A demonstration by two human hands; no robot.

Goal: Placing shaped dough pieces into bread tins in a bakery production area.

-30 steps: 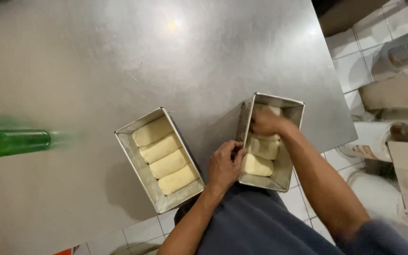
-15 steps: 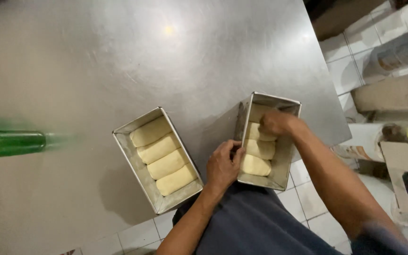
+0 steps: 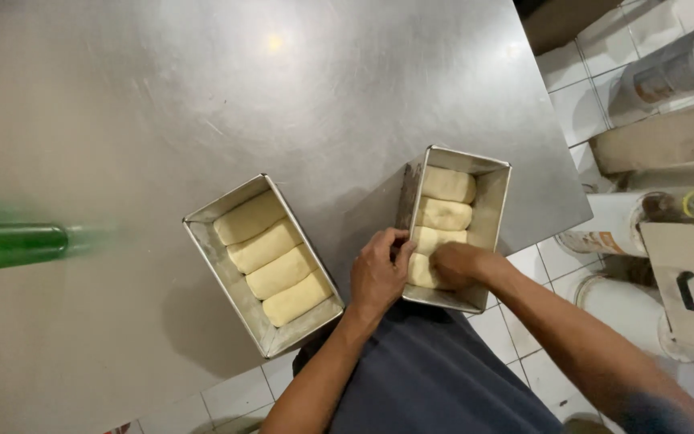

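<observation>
While a blurred green bottle [image 3: 11,245] lies at the worktop's [image 3: 202,88] left edge, a rectangular metal loaf tin [image 3: 260,273] sits near the front edge, packed with four pale, smooth dough rolls side by side. Right of it, the left hand [image 3: 377,273] curls its fingers on the near left wall of a second loaf tin [image 3: 487,205] at the front right corner. Inside that tin, the right hand [image 3: 455,265] presses flat on the nearest dough piece [image 3: 421,273], three more rolls lined up behind.

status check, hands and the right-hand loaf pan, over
Left hand on near left wall of right loaf pan. Right hand pressing the nearest dough piece. Nothing in the way.
</observation>
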